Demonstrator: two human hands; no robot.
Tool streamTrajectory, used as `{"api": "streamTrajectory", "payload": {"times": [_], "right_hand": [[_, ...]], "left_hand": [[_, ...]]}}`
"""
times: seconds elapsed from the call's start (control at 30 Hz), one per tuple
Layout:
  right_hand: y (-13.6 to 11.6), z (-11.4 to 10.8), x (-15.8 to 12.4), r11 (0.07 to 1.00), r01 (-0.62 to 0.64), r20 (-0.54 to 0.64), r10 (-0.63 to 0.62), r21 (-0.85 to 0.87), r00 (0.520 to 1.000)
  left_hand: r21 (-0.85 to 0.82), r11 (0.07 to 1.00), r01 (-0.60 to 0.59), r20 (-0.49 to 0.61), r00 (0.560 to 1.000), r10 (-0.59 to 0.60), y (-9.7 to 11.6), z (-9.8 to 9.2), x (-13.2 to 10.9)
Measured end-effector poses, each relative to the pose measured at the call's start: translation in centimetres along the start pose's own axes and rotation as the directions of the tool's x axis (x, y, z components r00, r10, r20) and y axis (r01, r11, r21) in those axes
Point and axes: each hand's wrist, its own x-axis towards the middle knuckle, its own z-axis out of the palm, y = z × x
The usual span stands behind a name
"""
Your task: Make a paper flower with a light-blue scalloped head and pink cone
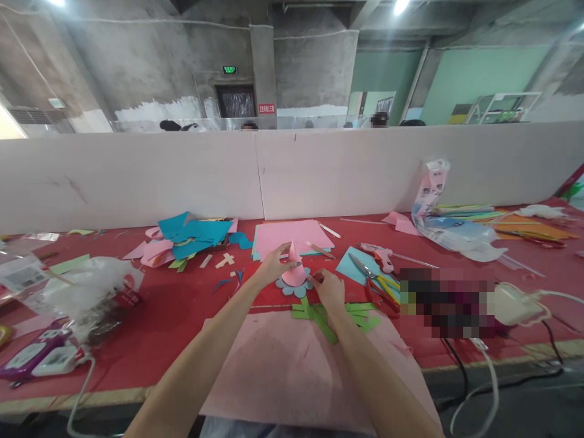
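A pink paper cone [295, 275] stands point up on a light blue paper flower [294, 291] with rounded petals. My left hand [276, 264] has its thumb and fingers closed round the upper part of the cone. At the flower's right edge, my right hand [329, 288] pinches a petal between thumb and finger; the exact contact is partly hidden. Green paper strips [326, 322] lie just below the flower, some under my right wrist. A stack of pink paper sheets [292, 236] lies behind the cone.
To the right are scissors [374, 277] with yellow and red handles, a pink glue gun [385, 258] and a blue sheet [349, 266]. Teal paper scraps [196, 232] lie at the back left. A white partition [182, 176] closes the table's far side. Plastic bags [86, 292] sit left.
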Motion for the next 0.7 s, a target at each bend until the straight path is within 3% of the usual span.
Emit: {"api": "streamTrajectory", "payload": {"times": [0.17,0.33,0.5,0.7], "right_hand": [[-0.3,-0.5,0.1,1.000,-0.006,0.016,0.006,-0.009,1.000],[0.2,-1.6,1.0,0.999,-0.020,0.213,0.013,0.032,0.977],[1.5,-2.0,1.4,0.978,0.016,0.278,-0.074,0.207,0.958],[1.8,-2.7,0.8,0.941,-0.019,0.279,-0.081,0.339,0.957]], "left_hand": [[-0.059,0.998,-0.026,-0.088,0.996,0.021,0.3,-0.2,-0.9],[-0.051,0.994,-0.093,-0.169,0.982,0.083,0.2,-0.7,-2.1],[-0.021,1.000,-0.002,-0.184,0.983,-0.002,-1.7,-0.4,-2.8],[0.014,0.996,0.093,-0.152,0.984,-0.090,-4.6,0.6,-3.2]]}}
